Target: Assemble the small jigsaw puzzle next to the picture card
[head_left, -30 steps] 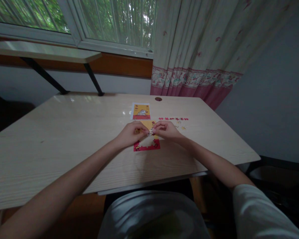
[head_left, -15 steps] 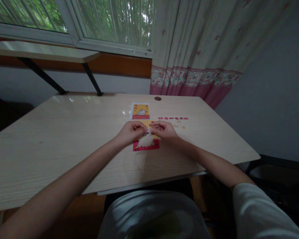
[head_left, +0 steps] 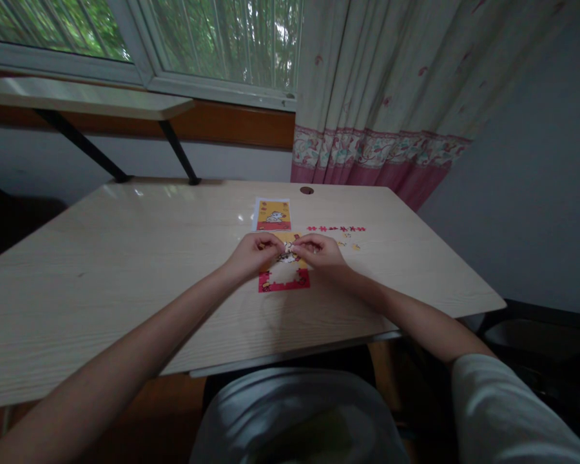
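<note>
A partly assembled jigsaw puzzle (head_left: pixel 284 286) lies on the table, with a red lower border, yellow upper part and a bare gap inside the border. Over its upper middle, my left hand (head_left: pixel 255 254) and my right hand (head_left: pixel 323 251) meet fingertip to fingertip. Both are closed in a pinch on a small white puzzle piece (head_left: pixel 289 247), partly covered by the fingers. Just beyond the puzzle is a picture card (head_left: pixel 274 216) showing a white animal on yellow and red.
A row of red puzzle pieces (head_left: pixel 336 229) lies right of the card, with several yellow and white pieces (head_left: pixel 356 247) nearer me. The wooden table (head_left: pixel 140 270) has a cable hole (head_left: pixel 307 191) at the back and a raised shelf (head_left: pixel 87 100) at left.
My fingertips have shifted slightly over the puzzle's upper middle, and the white piece between them shows more clearly. The card and loose pieces stay where they were.
</note>
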Available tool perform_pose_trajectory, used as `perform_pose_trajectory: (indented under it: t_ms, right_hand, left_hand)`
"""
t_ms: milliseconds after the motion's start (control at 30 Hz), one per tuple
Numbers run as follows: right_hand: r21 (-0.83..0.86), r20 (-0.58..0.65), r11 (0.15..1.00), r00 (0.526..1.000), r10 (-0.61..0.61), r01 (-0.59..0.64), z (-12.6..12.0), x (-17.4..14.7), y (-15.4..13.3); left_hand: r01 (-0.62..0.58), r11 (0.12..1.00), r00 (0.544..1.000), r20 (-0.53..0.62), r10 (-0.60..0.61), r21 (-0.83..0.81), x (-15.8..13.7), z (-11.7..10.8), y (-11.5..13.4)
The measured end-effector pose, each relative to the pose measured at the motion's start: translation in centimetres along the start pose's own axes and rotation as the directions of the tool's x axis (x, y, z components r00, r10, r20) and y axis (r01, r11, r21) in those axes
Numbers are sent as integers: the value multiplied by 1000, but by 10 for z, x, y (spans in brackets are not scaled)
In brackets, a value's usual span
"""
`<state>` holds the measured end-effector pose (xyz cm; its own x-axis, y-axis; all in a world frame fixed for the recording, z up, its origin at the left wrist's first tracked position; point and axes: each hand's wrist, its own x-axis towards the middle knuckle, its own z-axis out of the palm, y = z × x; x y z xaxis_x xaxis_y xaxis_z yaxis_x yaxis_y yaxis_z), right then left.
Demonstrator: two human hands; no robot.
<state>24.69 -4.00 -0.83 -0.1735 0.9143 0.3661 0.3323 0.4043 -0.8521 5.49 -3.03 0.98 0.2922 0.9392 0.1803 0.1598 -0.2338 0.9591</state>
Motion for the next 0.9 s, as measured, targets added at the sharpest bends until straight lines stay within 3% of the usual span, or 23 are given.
perform_pose_trajectory:
  t_ms: [167, 367, 633, 900]
  right_hand:
    - [-122, 54, 982, 989, -136, 141, -3, -3, -8]
    - [-251, 39, 945, 978, -207, 210, -3, -5, -7]
    - [-340, 95, 863, 926, -364, 374, -4, -1, 3]
    - [-401, 139, 840, 931, -337, 364, -5, -2, 2]
  left_hand:
    - [25, 998, 999, -39, -27, -61, 1, 1, -4]
    - [61, 995, 998, -31, -63, -77, 1, 2, -4]
    - [60, 997, 998, 6, -60, -38, 1, -1, -7]
    - [40, 999, 998, 50, -40, 13, 0, -1, -4]
